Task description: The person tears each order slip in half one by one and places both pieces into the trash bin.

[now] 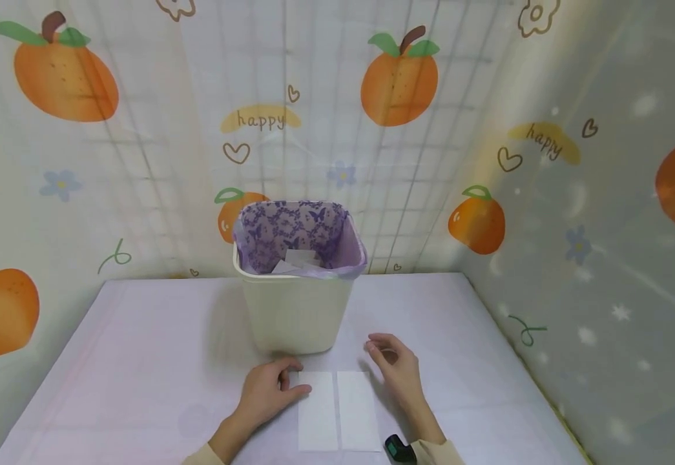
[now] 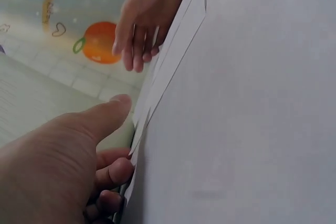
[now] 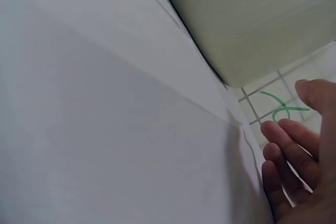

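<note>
Two white rectangular sheets of paper lie side by side on the table, the left sheet (image 1: 317,413) and the right sheet (image 1: 358,413), with a narrow gap between them. My left hand (image 1: 269,390) is at the left sheet's upper left corner, its thumb reaching over the paper. In the left wrist view the fingertips (image 2: 122,170) are right at the sheet's edge and the thumb stands apart from them. My right hand (image 1: 396,368) is beside the right sheet's upper right corner, fingers loosely bent, with nothing held in it.
A cream bin (image 1: 298,313) stands just behind the sheets, with a purple butterfly-patterned liner (image 1: 290,223) over its rim and white papers (image 1: 301,258) inside. A black wrist device (image 1: 398,449) sits at my right cuff. Fruit-printed curtains (image 1: 157,148) hang behind and at the sides.
</note>
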`<state>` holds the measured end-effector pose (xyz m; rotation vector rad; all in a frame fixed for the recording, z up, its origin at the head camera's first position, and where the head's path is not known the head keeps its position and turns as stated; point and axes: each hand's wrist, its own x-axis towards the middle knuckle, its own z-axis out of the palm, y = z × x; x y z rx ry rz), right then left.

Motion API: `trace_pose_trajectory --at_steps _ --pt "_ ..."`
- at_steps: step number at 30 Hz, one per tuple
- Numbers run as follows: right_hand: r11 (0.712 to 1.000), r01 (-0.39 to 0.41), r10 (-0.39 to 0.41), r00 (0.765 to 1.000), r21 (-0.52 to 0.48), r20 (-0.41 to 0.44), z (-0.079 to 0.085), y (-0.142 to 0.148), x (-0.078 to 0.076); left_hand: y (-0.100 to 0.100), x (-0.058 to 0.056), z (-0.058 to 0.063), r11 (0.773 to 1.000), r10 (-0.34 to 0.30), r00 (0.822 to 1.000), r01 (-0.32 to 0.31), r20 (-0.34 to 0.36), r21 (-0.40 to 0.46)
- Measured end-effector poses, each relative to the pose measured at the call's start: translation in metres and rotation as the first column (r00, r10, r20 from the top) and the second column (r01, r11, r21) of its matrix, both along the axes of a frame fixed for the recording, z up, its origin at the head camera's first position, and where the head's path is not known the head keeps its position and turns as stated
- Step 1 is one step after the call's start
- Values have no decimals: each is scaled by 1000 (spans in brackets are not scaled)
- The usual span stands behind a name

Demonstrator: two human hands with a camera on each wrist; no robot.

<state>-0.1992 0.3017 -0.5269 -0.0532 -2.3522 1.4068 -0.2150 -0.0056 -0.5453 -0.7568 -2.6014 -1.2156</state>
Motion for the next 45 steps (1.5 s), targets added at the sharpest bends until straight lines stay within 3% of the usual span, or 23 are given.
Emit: trace_pose_trajectory --at_steps 6,12,16,22,26,29,34,38,42,45 --pt "1000 -26 26 999 4 -29 1 0 0 6 3 1 998 2 1000 -3 -25 -58" --pt "998 -53 51 997 -31 -66 3 -3 5 10 9 3 997 -9 1000 9 0 -74" --pt "996 -87 83 993 -37 -80 5 -4 8 11 10 0 997 -7 1000 5 -22 -79" --pt "988 -153 152 988 -21 -35 9 -6 11 6 7 -1 999 -33 999 33 -28 -1" --pt "983 -181 181 983 4 -9 8 -6 12 4 5 1 995 -22 999 18 36 100" --pt "979 -203 203 979 2 8 9 -7 14 4 3 3 972 -43 992 15 116 232" --pt "965 -263 263 964 -4 42 10 -10 16 3 3 5 905 -110 966 1 233 425" --pt "942 -334 334 941 -1 59 11 -14 19 3 3 7 872 -138 949 -20 284 489" --pt "917 -398 398 916 -2 61 13 -20 20 3 2 9 853 -137 944 -41 299 520" --pt "923 -384 382 921 11 81 15 -26 20 3 2 10 838 -162 937 -36 311 545"
